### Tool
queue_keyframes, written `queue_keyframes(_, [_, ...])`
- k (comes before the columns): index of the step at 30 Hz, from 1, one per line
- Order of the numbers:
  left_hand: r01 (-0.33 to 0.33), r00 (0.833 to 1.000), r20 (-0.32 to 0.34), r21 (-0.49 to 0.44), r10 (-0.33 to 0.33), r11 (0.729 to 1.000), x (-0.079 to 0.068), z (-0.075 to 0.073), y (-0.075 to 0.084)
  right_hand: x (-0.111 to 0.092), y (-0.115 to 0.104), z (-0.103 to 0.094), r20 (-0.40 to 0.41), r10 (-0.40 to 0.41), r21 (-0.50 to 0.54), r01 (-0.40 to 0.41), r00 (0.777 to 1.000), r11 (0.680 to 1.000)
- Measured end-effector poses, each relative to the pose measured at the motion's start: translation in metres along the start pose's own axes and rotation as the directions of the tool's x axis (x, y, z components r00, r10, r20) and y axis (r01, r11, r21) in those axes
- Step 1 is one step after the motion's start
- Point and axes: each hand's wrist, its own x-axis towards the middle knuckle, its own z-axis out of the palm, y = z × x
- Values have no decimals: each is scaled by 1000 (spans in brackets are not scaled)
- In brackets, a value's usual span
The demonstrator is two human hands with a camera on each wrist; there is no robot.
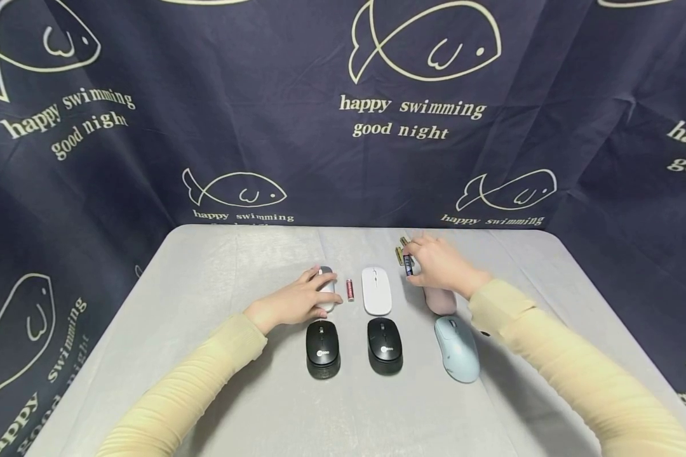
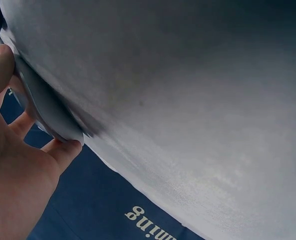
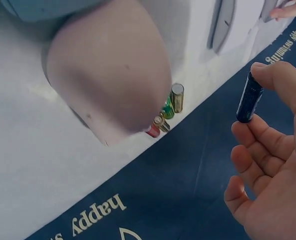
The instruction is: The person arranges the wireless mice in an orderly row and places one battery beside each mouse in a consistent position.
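Note:
My left hand (image 1: 298,298) grips a grey-and-white computer mouse (image 1: 326,287), with its fingers spread over the top; in the left wrist view finger and thumb hold the mouse's edges (image 2: 48,102). Between thumb and index finger, my right hand (image 1: 441,263) pinches a dark blue battery (image 3: 250,98), held up above the table in the right wrist view. Below that hand lies a pink mouse (image 1: 441,301), partly hidden by it in the head view. Several batteries (image 3: 177,97), gold, green and red, lie beyond the pink mouse. A red battery (image 1: 350,290) lies right of the left hand.
A white mouse (image 1: 376,291) lies between the two hands. Nearer are a black mouse (image 1: 322,349), another black mouse (image 1: 385,346) and a light blue mouse (image 1: 457,349). The light grey table (image 1: 251,406) ends at a dark blue curtain (image 1: 309,127) with fish drawings.

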Motion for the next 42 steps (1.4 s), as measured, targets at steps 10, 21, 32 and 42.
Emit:
queue_keyframes(10, [10,1000,7,-9,-10,1000,-1,1,-1,-6,-6,13,93,45,41,-49,995,998])
queue_keyframes(21, [16,1000,16,-6,-15,1000,-1,0,-2,-6,-9,24,135,43,59,-51,990,997])
queue_keyframes(32, [6,1000,8,7,-6,1000,-1,0,-2,-5,-13,32,129,-13,33,9,992,999])
queue_keyframes(42, [15,1000,9,-5,-15,1000,0,1,-2,-5,-13,36,142,-20,45,14,990,999])
